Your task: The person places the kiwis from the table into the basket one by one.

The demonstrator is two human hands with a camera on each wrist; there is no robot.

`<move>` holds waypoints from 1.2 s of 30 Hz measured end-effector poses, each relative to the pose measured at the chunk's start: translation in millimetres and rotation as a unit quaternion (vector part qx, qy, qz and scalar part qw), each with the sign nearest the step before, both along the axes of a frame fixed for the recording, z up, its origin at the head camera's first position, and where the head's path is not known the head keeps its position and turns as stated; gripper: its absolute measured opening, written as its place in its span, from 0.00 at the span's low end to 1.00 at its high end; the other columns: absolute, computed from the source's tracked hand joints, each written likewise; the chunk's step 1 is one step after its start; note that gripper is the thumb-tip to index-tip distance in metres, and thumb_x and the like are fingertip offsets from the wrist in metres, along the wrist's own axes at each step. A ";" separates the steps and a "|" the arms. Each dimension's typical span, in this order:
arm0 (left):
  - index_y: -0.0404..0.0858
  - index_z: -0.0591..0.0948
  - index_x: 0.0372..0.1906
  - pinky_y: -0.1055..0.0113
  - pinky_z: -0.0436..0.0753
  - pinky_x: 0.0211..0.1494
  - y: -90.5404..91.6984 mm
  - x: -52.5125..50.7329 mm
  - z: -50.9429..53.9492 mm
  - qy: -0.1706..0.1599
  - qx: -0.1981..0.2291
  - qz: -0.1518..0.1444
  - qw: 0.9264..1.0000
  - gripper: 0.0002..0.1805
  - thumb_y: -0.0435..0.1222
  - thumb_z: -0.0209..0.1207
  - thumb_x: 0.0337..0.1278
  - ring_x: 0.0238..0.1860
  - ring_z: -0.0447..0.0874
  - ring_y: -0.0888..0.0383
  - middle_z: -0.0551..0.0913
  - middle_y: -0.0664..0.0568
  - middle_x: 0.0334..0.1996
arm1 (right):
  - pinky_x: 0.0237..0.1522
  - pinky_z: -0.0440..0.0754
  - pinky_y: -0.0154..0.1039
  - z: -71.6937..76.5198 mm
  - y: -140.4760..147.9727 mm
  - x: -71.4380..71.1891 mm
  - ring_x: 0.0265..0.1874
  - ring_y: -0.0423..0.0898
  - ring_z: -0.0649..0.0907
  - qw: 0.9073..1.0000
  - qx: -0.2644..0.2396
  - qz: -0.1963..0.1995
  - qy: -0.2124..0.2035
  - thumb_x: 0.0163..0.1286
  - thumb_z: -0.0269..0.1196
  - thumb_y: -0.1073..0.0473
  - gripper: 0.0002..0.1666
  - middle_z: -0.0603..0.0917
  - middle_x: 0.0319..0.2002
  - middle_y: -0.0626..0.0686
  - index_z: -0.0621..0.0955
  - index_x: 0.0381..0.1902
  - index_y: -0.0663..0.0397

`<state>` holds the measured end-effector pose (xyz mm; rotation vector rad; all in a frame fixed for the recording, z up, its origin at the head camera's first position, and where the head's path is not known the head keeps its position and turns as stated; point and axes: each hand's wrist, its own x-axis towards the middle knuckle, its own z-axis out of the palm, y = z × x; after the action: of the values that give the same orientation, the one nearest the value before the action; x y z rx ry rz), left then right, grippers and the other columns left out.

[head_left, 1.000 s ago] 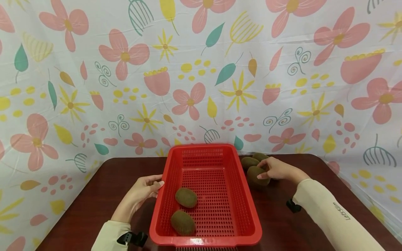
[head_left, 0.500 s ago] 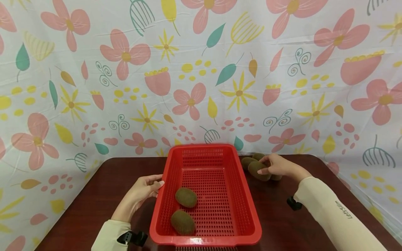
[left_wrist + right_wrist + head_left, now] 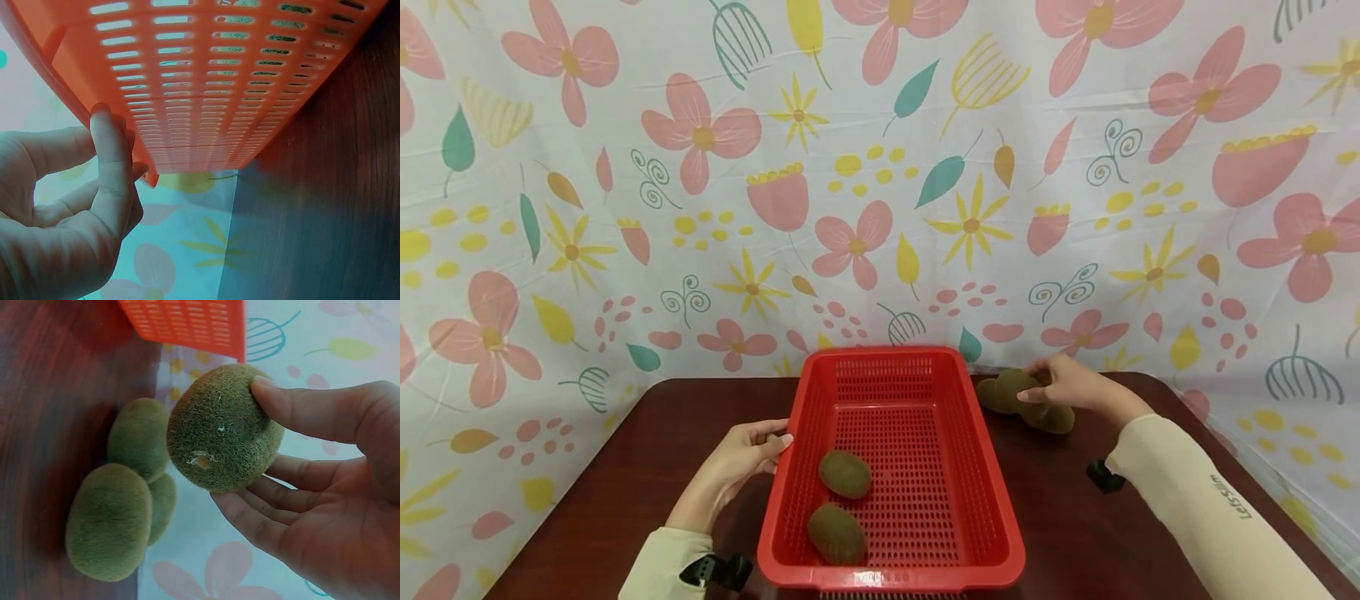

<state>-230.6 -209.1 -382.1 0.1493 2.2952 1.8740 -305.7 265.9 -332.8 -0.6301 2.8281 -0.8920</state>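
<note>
Kiwi (image 3: 222, 428) between thumb (image 3: 306, 411) and fingers (image 3: 300, 500) of right hand (image 3: 350, 519)

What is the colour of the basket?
The basket is red, best seen in the head view.

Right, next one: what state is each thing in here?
Red basket: upright, uncovered
Two kiwis inside it: unpeeled, no cuts visible
Held kiwi: unpeeled, small pale mark on skin
Three other kiwis: unpeeled, clustered on the table
Left grip: holding the basket's rim
Right grip: holding one kiwi
Floral cloth: hanging, lightly creased
</note>
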 end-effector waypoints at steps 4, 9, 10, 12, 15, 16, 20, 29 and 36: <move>0.26 0.68 0.65 0.60 0.84 0.40 -0.4 -0.1 -0.4 0.001 -0.001 -0.001 1.000 0.26 0.33 0.56 0.66 0.29 0.82 0.55 0.81 0.45 0.32 | 0.45 0.80 0.50 6.6 -1.0 -0.6 0.43 0.55 0.81 1.000 -0.002 0.001 0.010 0.64 0.66 0.54 0.32 0.81 0.46 0.66 0.74 0.53 0.79; 0.26 0.68 0.66 0.59 0.84 0.40 -0.4 -0.2 0.4 0.002 -0.003 -0.002 1.000 0.26 0.33 0.56 0.66 0.29 0.82 0.54 0.81 0.45 0.33 | 0.35 0.79 0.41 16.6 -4.2 -1.8 0.33 0.48 0.81 1.000 -0.015 0.009 0.013 0.64 0.66 0.55 0.32 0.83 0.42 0.62 0.74 0.54 0.79; 0.26 0.68 0.66 0.59 0.84 0.40 -0.4 -0.2 0.5 0.002 -0.003 -0.002 1.000 0.26 0.33 0.56 0.66 0.29 0.82 0.55 0.81 0.45 0.33 | 0.33 0.77 0.39 18.7 -5.1 -2.0 0.29 0.47 0.80 1.000 -0.018 0.012 0.014 0.64 0.66 0.55 0.31 0.84 0.39 0.60 0.75 0.54 0.79; 0.26 0.68 0.66 0.59 0.84 0.40 -0.5 -0.4 0.6 0.001 -0.004 -0.002 1.000 0.26 0.33 0.56 0.67 0.29 0.82 0.55 0.81 0.45 0.33 | 0.29 0.76 0.37 22.9 -7.3 -2.5 0.23 0.45 0.78 0.999 -0.020 0.019 0.019 0.63 0.67 0.56 0.30 0.84 0.33 0.57 0.75 0.53 0.79; 0.26 0.67 0.66 0.60 0.84 0.40 -0.6 -0.6 0.3 0.000 -0.004 -0.001 1.000 0.26 0.33 0.56 0.67 0.29 0.82 0.55 0.81 0.45 0.33 | 0.28 0.74 0.36 28.6 -11.2 -3.2 0.21 0.44 0.75 0.999 -0.012 0.017 0.029 0.63 0.67 0.56 0.29 0.84 0.30 0.55 0.77 0.52 0.78; 0.26 0.67 0.66 0.60 0.84 0.40 -0.6 -0.6 0.2 -0.001 -0.005 -0.002 1.000 0.26 0.33 0.56 0.67 0.29 0.82 0.55 0.81 0.45 0.33 | 0.30 0.75 0.37 30.1 -12.6 -3.1 0.22 0.43 0.76 0.999 -0.006 0.015 0.033 0.63 0.67 0.55 0.30 0.85 0.31 0.55 0.77 0.52 0.77; 0.26 0.67 0.66 0.60 0.84 0.40 -0.7 -0.3 -0.2 0.001 -0.005 -0.003 1.000 0.27 0.33 0.56 0.67 0.29 0.82 0.54 0.81 0.45 0.33 | 0.42 0.80 0.45 35.8 -19.1 -2.9 0.39 0.49 0.82 0.999 0.006 0.005 0.040 0.64 0.67 0.52 0.31 0.84 0.45 0.60 0.77 0.54 0.72; 0.26 0.67 0.66 0.60 0.84 0.40 -1.0 0.2 -0.4 0.001 -0.003 -0.005 1.000 0.27 0.34 0.56 0.67 0.30 0.82 0.54 0.81 0.45 0.33 | 0.48 0.79 0.52 51.3 -42.8 -8.4 0.45 0.54 0.82 0.999 0.008 0.021 0.042 0.66 0.64 0.52 0.32 0.83 0.48 0.62 0.74 0.58 0.72; 0.25 0.68 0.65 0.60 0.84 0.39 -0.6 -0.9 -0.8 -0.001 -0.003 -0.002 1.000 0.26 0.32 0.55 0.67 0.29 0.82 0.55 0.81 0.45 0.33 | 0.45 0.80 0.49 57.9 -66.0 -13.8 0.41 0.51 0.83 0.997 0.013 0.036 0.061 0.66 0.65 0.53 0.30 0.84 0.43 0.60 0.76 0.56 0.72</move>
<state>-231.5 -209.7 -382.9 0.1527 2.2964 1.8653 -319.5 200.0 -274.8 -0.8058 2.8972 -0.8299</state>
